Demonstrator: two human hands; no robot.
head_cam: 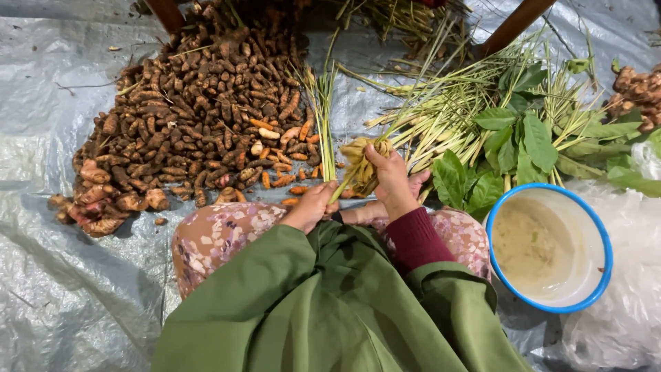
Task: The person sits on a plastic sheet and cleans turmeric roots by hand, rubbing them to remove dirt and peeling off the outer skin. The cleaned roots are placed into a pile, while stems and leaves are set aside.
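My left hand [311,207] grips the lower end of a thin bundle of lemongrass stalks [325,117] that points away from me. My right hand [391,180] is closed on a yellowish dried leaf strip [359,160], which is bunched around the base of that bundle. Both hands work over my knees, which are covered by floral cloth [220,238] and a green garment [330,303]. A dark red cuff shows on my right wrist.
A big heap of brown turmeric roots [200,117] lies to the left on a grey plastic sheet [62,289]. Loose lemongrass and green leaves [509,138] spread to the right. A white bowl with a blue rim [606,272] holds pale paste. Ginger-like roots [637,93] sit far right.
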